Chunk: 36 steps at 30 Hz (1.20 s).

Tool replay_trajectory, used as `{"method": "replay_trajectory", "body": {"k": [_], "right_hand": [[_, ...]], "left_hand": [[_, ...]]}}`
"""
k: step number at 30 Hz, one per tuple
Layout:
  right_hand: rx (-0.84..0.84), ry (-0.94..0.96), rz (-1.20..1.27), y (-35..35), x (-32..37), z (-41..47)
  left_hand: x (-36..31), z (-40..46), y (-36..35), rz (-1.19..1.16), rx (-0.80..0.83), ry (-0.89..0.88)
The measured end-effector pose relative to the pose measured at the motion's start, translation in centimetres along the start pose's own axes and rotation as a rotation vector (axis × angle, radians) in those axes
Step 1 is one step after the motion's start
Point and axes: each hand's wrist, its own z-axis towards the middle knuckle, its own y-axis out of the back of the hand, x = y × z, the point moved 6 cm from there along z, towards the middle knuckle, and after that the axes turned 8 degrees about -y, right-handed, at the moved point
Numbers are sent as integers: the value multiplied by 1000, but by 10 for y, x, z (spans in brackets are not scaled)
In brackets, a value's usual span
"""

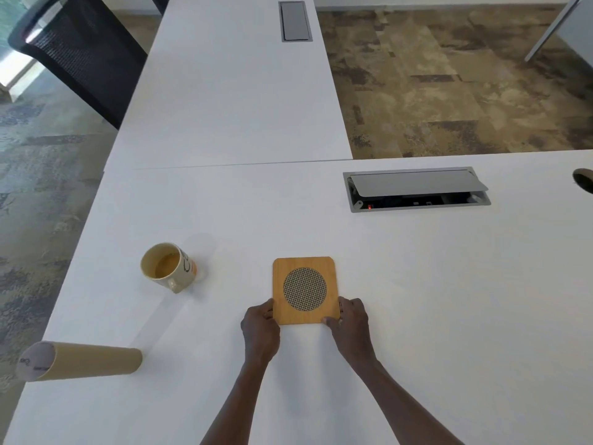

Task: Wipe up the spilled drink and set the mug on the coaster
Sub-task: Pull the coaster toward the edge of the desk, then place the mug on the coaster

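Observation:
A square wooden coaster (305, 264) with a round metal-mesh centre lies flat on the white table (417, 284). My left hand (259, 329) grips its near left corner and my right hand (350, 322) grips its near right corner. To the left stands a cream mug (168, 267), upright, with dark lettering and some brown drink inside; its handle points toward me. No spilled liquid is clearly visible on the table.
A cardboard tube (80, 364) lies near the table's left edge. A cable box with a raised grey lid (417, 189) sits at the back right. A second cable box (295, 20) is on the far desk. A black mesh chair (80, 56) stands at the left.

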Motion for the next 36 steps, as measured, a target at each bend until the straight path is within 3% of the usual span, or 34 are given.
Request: {"method": "replay_trajectory", "body": {"k": [22, 31, 36], "right_hand": [[-42, -14, 97, -4, -5, -3], [-118, -13, 35, 8, 18, 3], [-140, 80, -15, 2, 63, 3]], "left_hand": [[4, -2, 10, -51, -43, -55], [-6, -9, 74, -112, -584, 55], [-13, -3, 116, -168, -769, 101]]}}
